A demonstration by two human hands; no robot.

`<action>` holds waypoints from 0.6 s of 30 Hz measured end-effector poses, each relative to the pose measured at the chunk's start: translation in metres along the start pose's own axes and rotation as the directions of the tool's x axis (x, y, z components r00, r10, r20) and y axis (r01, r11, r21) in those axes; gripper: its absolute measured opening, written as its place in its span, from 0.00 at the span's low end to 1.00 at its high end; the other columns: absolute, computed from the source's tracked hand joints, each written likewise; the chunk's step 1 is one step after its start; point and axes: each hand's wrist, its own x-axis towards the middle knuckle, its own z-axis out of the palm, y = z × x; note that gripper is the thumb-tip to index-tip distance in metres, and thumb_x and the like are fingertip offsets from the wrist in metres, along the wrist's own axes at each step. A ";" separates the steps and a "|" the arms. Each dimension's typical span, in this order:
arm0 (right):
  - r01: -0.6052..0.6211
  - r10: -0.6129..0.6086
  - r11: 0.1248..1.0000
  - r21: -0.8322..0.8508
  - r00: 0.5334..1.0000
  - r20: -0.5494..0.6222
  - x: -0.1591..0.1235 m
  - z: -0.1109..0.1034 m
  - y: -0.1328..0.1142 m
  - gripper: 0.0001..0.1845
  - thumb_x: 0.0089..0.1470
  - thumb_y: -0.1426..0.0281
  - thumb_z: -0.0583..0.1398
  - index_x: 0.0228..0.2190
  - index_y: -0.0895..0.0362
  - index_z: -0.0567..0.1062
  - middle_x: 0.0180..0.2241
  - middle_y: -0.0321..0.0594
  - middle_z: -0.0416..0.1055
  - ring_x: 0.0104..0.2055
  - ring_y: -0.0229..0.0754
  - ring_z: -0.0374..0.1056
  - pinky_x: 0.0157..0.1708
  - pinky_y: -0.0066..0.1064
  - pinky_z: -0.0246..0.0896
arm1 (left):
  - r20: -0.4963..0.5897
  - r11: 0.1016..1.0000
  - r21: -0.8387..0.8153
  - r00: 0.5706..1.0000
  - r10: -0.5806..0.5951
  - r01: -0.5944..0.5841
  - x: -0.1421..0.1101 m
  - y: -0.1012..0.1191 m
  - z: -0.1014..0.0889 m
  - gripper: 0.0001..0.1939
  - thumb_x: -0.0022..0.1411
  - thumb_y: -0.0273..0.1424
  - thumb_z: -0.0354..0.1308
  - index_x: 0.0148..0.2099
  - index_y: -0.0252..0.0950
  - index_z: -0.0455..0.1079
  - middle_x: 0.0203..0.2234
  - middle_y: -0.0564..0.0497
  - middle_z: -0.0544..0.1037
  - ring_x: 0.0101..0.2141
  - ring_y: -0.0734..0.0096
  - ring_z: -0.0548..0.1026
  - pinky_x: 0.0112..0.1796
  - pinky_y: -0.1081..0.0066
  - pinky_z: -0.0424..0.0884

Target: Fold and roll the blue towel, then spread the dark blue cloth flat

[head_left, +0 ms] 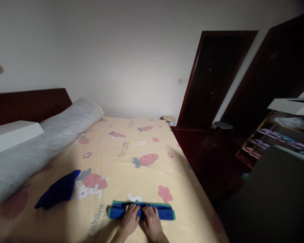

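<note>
A blue cloth with green edging [166, 213] lies on the bed in a long narrow strip, folded or rolled, running left to right in front of me. My left hand [130, 219] is on the strip just left of its middle, fingers curled over it. Close beside it, my right hand [152, 221] grips the strip right of the middle in the same way. The undersides of the fingers are hidden. Off to the left, a second dark blue cloth [59, 189] lies crumpled on the sheet, touched by neither hand.
The bed wears a yellow sheet [126, 148] printed with carrots and rabbits. Along the headboard [27, 101] lies a long grey roll [53, 138] with a white box [15, 135] by it. Beyond the right edge are stools [223, 125], a shoe rack [276, 135] and a dark door [218, 81].
</note>
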 end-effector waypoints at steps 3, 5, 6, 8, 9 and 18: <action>-0.041 0.041 0.999 0.003 0.999 0.027 0.007 0.009 -0.004 0.20 0.59 0.66 0.53 0.52 0.48 0.71 0.51 0.39 0.74 0.55 0.46 0.67 0.61 0.46 0.50 | -0.022 0.999 0.016 0.999 0.037 -0.036 0.004 -0.006 0.003 0.21 0.61 0.28 0.48 0.54 0.46 0.71 0.52 0.51 0.78 0.53 0.65 0.72 0.55 0.62 0.65; -0.059 0.060 0.997 -0.056 0.998 0.019 0.002 0.003 0.018 0.21 0.63 0.64 0.49 0.54 0.48 0.70 0.55 0.39 0.72 0.58 0.47 0.65 0.62 0.48 0.49 | -0.066 0.999 0.035 0.998 0.020 -0.017 -0.002 -0.031 -0.008 0.18 0.66 0.32 0.45 0.52 0.48 0.71 0.48 0.52 0.78 0.51 0.66 0.73 0.53 0.63 0.66; -0.079 0.080 0.992 -0.099 0.997 0.007 -0.003 -0.003 0.035 0.22 0.64 0.62 0.48 0.55 0.48 0.70 0.56 0.40 0.71 0.60 0.48 0.64 0.62 0.49 0.50 | -0.087 0.999 0.044 0.996 0.001 0.003 -0.008 -0.048 -0.015 0.18 0.68 0.34 0.43 0.51 0.47 0.71 0.47 0.51 0.78 0.51 0.66 0.72 0.53 0.62 0.66; -0.149 0.145 0.969 -0.195 0.989 -0.035 -0.018 -0.018 0.075 0.23 0.63 0.58 0.48 0.55 0.48 0.70 0.58 0.41 0.69 0.61 0.52 0.62 0.60 0.52 0.52 | -0.149 0.995 0.079 0.988 -0.047 0.060 -0.023 -0.087 -0.030 0.19 0.69 0.36 0.41 0.51 0.45 0.72 0.46 0.49 0.78 0.51 0.63 0.72 0.53 0.59 0.64; -0.191 0.181 0.952 -0.238 0.981 -0.066 -0.028 -0.026 0.094 0.24 0.63 0.57 0.48 0.55 0.47 0.70 0.59 0.41 0.68 0.61 0.53 0.62 0.59 0.54 0.54 | -0.199 0.989 0.109 0.977 -0.078 0.102 -0.031 -0.105 -0.035 0.19 0.69 0.37 0.40 0.51 0.44 0.72 0.46 0.48 0.78 0.51 0.62 0.71 0.53 0.58 0.63; 0.091 -0.142 0.944 -0.317 0.979 -0.143 -0.048 0.004 0.082 0.23 0.63 0.63 0.51 0.59 0.46 0.65 0.62 0.38 0.63 0.62 0.49 0.62 0.57 0.42 0.60 | -0.339 0.916 0.367 0.894 0.293 -0.161 -0.046 -0.061 0.011 0.24 0.66 0.31 0.45 0.63 0.44 0.64 0.55 0.52 0.76 0.53 0.65 0.72 0.54 0.66 0.65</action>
